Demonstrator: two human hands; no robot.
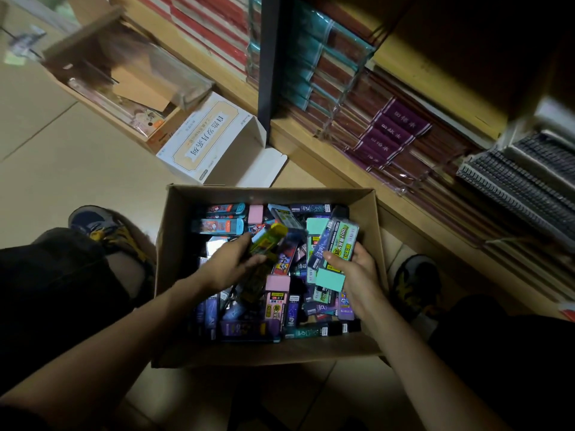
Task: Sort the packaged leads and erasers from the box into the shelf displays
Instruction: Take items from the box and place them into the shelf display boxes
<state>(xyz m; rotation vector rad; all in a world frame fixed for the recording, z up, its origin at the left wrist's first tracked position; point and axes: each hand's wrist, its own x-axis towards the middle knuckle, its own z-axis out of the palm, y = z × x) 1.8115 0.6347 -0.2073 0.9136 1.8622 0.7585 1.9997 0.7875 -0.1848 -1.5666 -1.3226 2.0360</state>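
Note:
A brown cardboard box [174, 275] sits on the floor between my feet, filled with several packaged leads and erasers in purple, teal, pink and black. My left hand [230, 262] is inside the box and grips a yellow-green pack [269, 236], which looks blurred. My right hand [357, 272] is at the box's right side and holds a small stack of packs: a green-labelled lead pack [342, 241] on top, a dark purple one beside it and a mint-green one [329, 279] below. A pink-capped lead pack [277, 293] lies in the middle of the pile.
A wooden shelf unit [326, 160] runs along the right, holding maroon and teal notebooks and spiral-bound books [522, 181]. A white open carton [217, 144] lies on the floor behind the box. A clear display case [133, 73] stands further left. My shoes flank the box.

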